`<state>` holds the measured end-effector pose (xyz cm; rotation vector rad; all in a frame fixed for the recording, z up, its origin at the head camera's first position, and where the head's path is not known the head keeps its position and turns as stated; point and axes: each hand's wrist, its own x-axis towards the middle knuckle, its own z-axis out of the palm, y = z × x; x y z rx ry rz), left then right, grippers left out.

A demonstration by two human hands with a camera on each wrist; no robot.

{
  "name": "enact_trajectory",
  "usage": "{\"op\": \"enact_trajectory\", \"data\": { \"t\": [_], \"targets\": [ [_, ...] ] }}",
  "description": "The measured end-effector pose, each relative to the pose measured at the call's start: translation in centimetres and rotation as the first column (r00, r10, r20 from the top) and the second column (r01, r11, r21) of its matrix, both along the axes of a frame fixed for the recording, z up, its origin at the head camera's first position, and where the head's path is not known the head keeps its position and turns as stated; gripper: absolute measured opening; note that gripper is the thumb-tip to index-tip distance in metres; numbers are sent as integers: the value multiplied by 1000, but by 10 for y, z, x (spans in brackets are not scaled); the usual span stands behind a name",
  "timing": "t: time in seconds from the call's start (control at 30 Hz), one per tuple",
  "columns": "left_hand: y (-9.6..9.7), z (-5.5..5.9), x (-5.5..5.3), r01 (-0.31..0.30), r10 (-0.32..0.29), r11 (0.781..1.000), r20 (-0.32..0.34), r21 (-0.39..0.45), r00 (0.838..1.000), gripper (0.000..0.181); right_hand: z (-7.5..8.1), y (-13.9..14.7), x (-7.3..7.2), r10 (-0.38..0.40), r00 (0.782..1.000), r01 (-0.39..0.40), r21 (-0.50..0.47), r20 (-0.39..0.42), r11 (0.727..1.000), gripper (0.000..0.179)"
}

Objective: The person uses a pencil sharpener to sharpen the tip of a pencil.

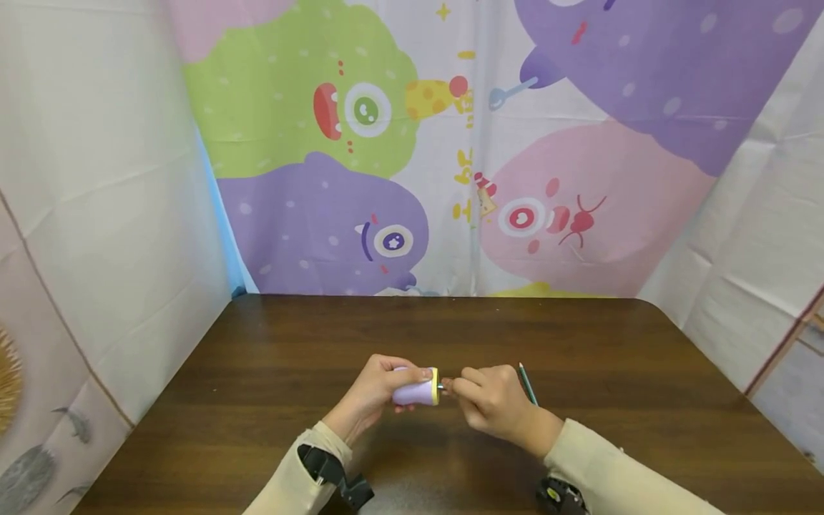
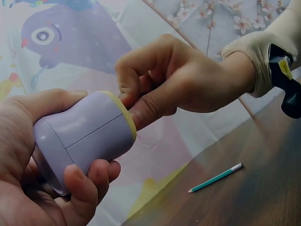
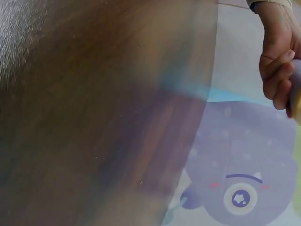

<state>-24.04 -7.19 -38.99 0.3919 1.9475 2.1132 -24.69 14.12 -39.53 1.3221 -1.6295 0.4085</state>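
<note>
My left hand (image 1: 380, 390) grips a lilac, rounded pencil sharpener (image 1: 412, 393) with a yellow rim, fingers below it and thumb on top. At the rim, a short thin rod (image 1: 441, 387) shows, and the thumb and fingers of my right hand (image 1: 492, 400) pinch it. In the left wrist view the right hand (image 2: 174, 77) hides the rod. A teal pencil (image 2: 216, 178) lies on the table beyond the right hand, touched by neither hand. From the right wrist, only the left hand (image 3: 277, 70) and part of the sharpener (image 3: 296, 84) show at the edge.
The dark brown wooden table (image 1: 290, 343) reaches back to a cartoon-printed curtain (image 1: 360, 214). Pale fabric hangs at the left (image 1: 109, 143) and right sides. Each sleeve carries a black wrist device, one at the left wrist (image 1: 331, 472), one at the right wrist (image 1: 560, 495).
</note>
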Motion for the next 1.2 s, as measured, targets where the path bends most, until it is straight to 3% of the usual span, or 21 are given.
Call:
{"op": "enact_trajectory", "data": {
  "t": [0.1,0.17,0.2,0.27,0.3,0.37,0.47,0.53,0.57,0.63,0.67,0.7,0.77,0.83,0.9,0.93,0.97,1.0,1.07,1.13,1.2],
  "targets": [
    [-1,0,1,-12,12,1000,1,-4,1000,19,3,-3,7,30,969,-19,-50,245,999,20],
    [-2,0,1,-22,22,1000,3,-8,1000,16,6,-4,12,32,900,-3,-67,435,998,25],
    [-2,0,1,-25,25,1000,2,-12,1000,16,9,-4,15,29,841,9,-68,541,998,26],
    [-3,-1,1,-33,33,999,4,-19,999,17,17,-6,19,18,660,42,-61,751,997,26],
    [-3,-1,1,-37,37,999,5,-22,999,17,21,-6,20,20,540,56,-60,842,997,25],
    [-3,-1,0,-41,41,999,2,-28,999,20,29,-7,19,49,267,77,-73,963,994,20],
    [-3,-2,0,-46,45,998,-12,-40,999,27,38,-8,15,98,-107,125,-84,989,989,16],
    [-2,-3,0,-45,43,997,-38,-56,998,30,40,-6,12,118,-321,153,-72,940,986,19],
    [-2,-3,1,-41,38,997,-48,-63,998,31,41,-5,11,117,-402,161,-56,908,985,19],
    [-1,-4,1,-27,23,997,-60,-73,998,31,41,-3,11,105,-531,167,-18,841,986,20],
    [-1,-5,1,-20,15,997,-65,-74,998,31,42,-2,11,101,-572,164,-7,814,986,21],
    [-1,-5,2,-11,6,997,-66,-75,998,31,42,-1,11,92,-594,160,5,799,987,21],
    [0,-6,2,8,-13,998,-64,-67,998,31,45,1,12,72,-608,144,20,791,989,21],
    [1,-5,2,18,-23,998,-73,-62,997,31,49,3,13,45,-589,120,32,807,992,19],
    [1,-5,2,22,-27,998,-83,-58,996,31,53,6,13,4,-533,80,45,846,996,18],
    [1,-4,2,24,-29,998,-86,-56,996,31,54,7,14,-26,-481,52,58,876,997,19],
    [1,-4,2,26,-31,998,-89,-56,996,31,56,9,14,-59,-408,23,75,911,997,19],
    [1,-3,3,28,-33,998,-90,-55,995,31,57,10,15,-101,-308,-11,103,946,995,19],
    [1,-2,3,34,-38,998,-86,-49,996,31,57,14,17,-182,-39,-55,180,982,982,20],
    [1,-1,4,38,-42,998,-82,-47,996,32,54,19,20,-247,305,-42,272,920,961,23],
    [1,0,4,37,-40,998,-77,-42,996,32,49,23,23,-269,636,10,341,724,940,29]
  ]
}}
